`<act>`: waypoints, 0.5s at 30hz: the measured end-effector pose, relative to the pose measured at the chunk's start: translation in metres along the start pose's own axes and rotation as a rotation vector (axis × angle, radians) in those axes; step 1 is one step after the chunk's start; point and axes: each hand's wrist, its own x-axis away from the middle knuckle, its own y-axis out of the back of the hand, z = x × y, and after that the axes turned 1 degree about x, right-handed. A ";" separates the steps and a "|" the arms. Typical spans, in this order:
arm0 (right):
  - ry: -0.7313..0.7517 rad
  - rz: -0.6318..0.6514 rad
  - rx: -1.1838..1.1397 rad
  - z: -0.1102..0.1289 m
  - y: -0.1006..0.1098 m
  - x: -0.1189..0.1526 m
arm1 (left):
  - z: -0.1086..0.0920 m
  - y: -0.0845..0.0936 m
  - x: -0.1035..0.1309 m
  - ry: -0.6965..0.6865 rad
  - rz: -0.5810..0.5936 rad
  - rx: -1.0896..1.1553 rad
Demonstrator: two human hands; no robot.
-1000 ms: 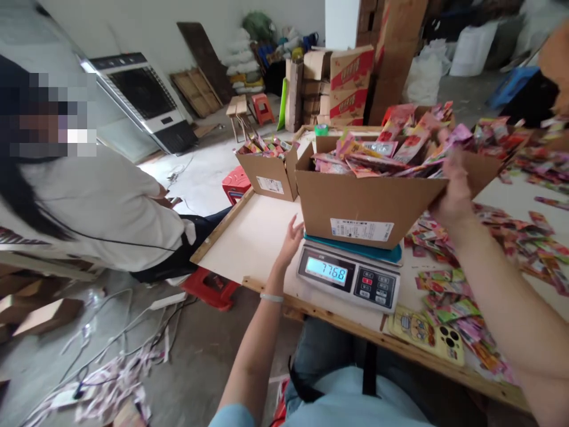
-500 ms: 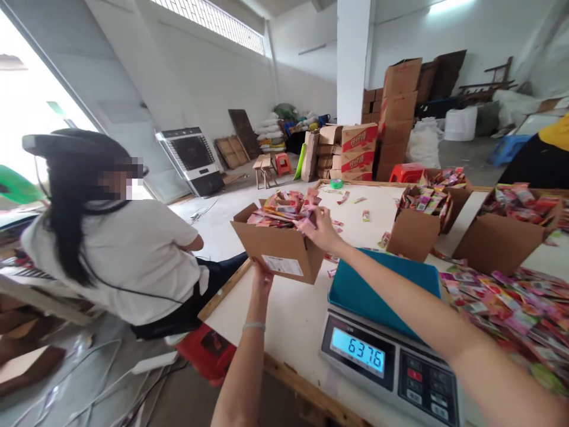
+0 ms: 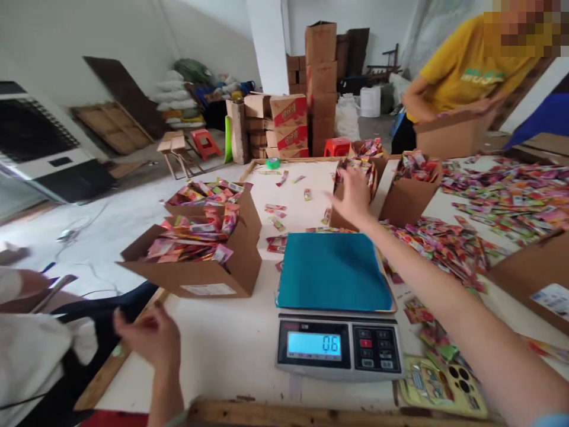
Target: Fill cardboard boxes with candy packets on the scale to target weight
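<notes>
My left hand is off the table's left side, fingers loosely apart and holding nothing. Just beyond it, a cardboard box full of small snack packets rests on the table, with a second filled box right behind. My right hand reaches over the scale with fingers spread, in front of another packet-filled box that it partly hides; touching or apart, I cannot tell. Below that arm sits a digital scale with a bare teal top, its display reading about 06.
More filled boxes and loose packets lie to the right. A phone in a yellow case is by the table's front edge. Across the table a person in yellow holds a carton. Another person sits at left.
The box I held has been set down on the table's left, and both hands have let go. My right hand moved toward the other boxes. My view turned right; the display went from about 637.6 to 06.
</notes>
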 end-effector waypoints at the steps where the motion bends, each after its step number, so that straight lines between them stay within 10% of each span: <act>1: -0.107 -0.059 0.065 -0.028 0.021 -0.007 | -0.017 0.007 0.014 -0.071 -0.115 0.047; 5: -0.295 0.044 0.047 -0.092 0.053 -0.030 | -0.123 0.015 0.081 -0.253 -0.231 0.469; 7: -0.252 0.078 -0.018 -0.096 0.049 -0.043 | -0.185 -0.009 0.104 -0.272 0.074 0.662; 11: -0.242 0.035 -0.099 -0.091 0.050 -0.074 | -0.284 -0.125 0.119 0.048 0.901 0.913; 13: -0.236 0.023 -0.134 -0.093 0.056 -0.086 | -0.313 -0.195 0.125 0.378 1.200 0.734; 15: -0.220 0.018 -0.170 -0.098 0.062 -0.092 | -0.328 -0.250 0.136 0.418 1.351 0.675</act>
